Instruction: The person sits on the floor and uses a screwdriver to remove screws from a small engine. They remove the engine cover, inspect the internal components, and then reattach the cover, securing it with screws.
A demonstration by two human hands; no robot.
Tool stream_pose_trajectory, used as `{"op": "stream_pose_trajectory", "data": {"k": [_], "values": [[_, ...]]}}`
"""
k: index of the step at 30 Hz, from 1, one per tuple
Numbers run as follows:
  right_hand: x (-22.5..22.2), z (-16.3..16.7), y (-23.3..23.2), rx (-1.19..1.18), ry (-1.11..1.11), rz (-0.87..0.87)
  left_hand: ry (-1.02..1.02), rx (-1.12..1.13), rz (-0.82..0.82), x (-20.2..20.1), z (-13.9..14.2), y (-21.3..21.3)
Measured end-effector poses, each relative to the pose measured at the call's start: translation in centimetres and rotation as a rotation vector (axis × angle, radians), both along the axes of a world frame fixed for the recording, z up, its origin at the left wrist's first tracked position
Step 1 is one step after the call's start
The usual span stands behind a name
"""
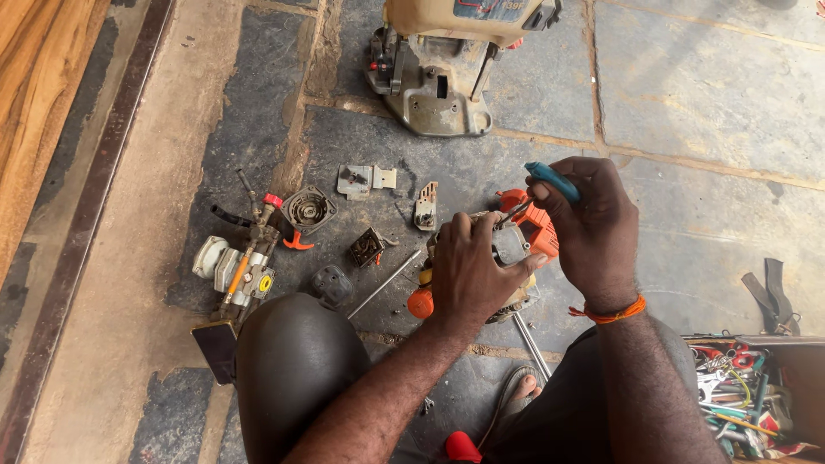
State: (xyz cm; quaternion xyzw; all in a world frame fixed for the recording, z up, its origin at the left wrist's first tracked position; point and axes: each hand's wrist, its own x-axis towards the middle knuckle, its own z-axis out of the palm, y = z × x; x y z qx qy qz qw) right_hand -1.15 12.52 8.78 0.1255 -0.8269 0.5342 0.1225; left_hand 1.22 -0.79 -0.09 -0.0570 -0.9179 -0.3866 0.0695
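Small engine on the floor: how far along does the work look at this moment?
Done: several parts already lie loose on the stone floor: a round cover, metal plates and a pump-like assembly. In hand: the left hand steadies the orange-and-metal engine while the right hand works a blue-handled screwdriver into it. Left: the engine itself is still mostly in one piece.

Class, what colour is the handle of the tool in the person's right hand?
Teal-blue handle, gripped by the right hand; shows best in the head view.
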Motion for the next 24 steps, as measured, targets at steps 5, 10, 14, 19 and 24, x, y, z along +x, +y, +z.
{"op": "stream_pose_trajectory", "data": {"k": [5,10,14,19,24], "values": [[-0.2,-0.5,0.1,0.027,0.003,0.014,0.030,-0.058,0.011,-0.3,-1.2,-0.1],[-0.2,-0.5,0.3,0.111,0.053,-0.047,0.042,-0.087,0.025,-0.3,-1.6,0.5],[0.3,-0.6,0.0,0.197,0.060,-0.146,0.067,-0.092,0.077,-0.1,-1.3,0.9],[0.4,-0.5,-0.8,0.232,0.102,-0.186,0.081,-0.062,0.094,0.1,-1.0,1.0],[0.8,0.8,-1.3,0.329,0.188,-0.192,0.068,-0.075,0.082,0.0,-1.1,1.0]]}}
